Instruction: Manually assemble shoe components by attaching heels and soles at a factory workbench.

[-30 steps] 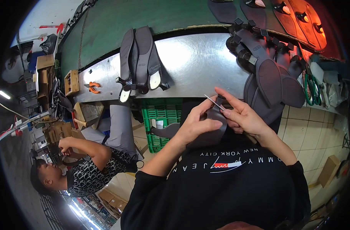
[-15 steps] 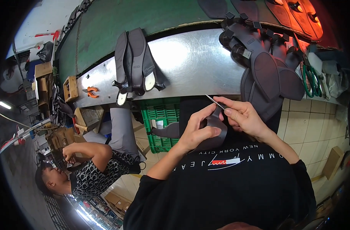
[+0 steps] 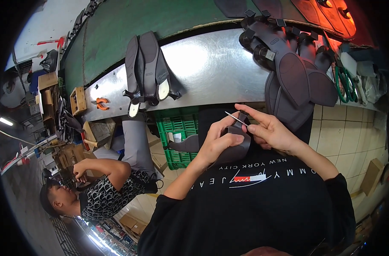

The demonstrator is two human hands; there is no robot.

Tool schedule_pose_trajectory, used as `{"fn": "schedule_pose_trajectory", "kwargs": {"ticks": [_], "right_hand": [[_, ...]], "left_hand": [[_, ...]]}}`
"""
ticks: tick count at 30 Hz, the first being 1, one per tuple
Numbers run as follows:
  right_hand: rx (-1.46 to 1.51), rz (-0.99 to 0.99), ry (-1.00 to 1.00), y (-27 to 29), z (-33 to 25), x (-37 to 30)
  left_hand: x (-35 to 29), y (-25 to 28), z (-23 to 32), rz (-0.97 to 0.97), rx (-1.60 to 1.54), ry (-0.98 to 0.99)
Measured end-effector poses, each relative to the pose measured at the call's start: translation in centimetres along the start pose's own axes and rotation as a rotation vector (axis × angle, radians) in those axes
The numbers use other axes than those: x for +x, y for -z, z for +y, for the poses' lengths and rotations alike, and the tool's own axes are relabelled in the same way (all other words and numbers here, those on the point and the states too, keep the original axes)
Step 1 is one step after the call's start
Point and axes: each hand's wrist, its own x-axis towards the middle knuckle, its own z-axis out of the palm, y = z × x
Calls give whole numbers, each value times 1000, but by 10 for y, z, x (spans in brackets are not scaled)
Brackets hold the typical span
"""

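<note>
Far left of my grip, a co-worker (image 3: 113, 183) in a patterned shirt, arm bent. Up from there, still well left of my hands, a wooden box (image 3: 78, 100), then orange-handled pliers (image 3: 102, 103) beside it, on the metal table (image 3: 211, 70). Next, nearer and beyond my left hand: heeled dark soles (image 3: 149, 64) side by side, pale patches at the heel ends. Just left of my grip, lower than the table, a green crate (image 3: 187, 158) with a curved dark strip (image 3: 186, 144) at it.

My left hand (image 3: 218, 143) is closed round a dark grey shoe piece (image 3: 240, 150), thumb across it; the piece sits between my hands, close to my body. My right hand (image 3: 269, 132) pinches a thin pointed metal tool (image 3: 236, 118), thumb against fingers, index stretched out; tip points left, over the piece. Contact between tip and piece: cannot tell.

Right and beyond my grip, a heap of dark heeled shoe parts (image 3: 292, 81), then green-handled scissors (image 3: 346, 85).
</note>
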Motion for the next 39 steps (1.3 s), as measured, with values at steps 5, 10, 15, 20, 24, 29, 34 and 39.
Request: {"fn": "schedule_pose_trajectory", "kwargs": {"ticks": [5,10,15,20,24,29,34,39], "right_hand": [[10,1,108,6,1,3],[-93,48,185,8,1,5],[-401,191,389,-5,7,13],[-153,128,375,-13,-22,4],[-71,248,685,-9,-40,7],[16,342,745,9,-38,14],[52,300,650,17,-25,26],[-26,321,629,22,-20,30]], "left_hand": [[1,2,-4,-56,44,-81],[2,5,2,-86,13,-40],[-6,3,-6,-18,-273,-45],[3,34,14,-18,-115,-165],[-33,91,86,568,206,-787],[-58,109,132,1206,153,-1277],[-24,170,56,1487,843,-1015],[-35,223,-1,1511,719,-805]]}}
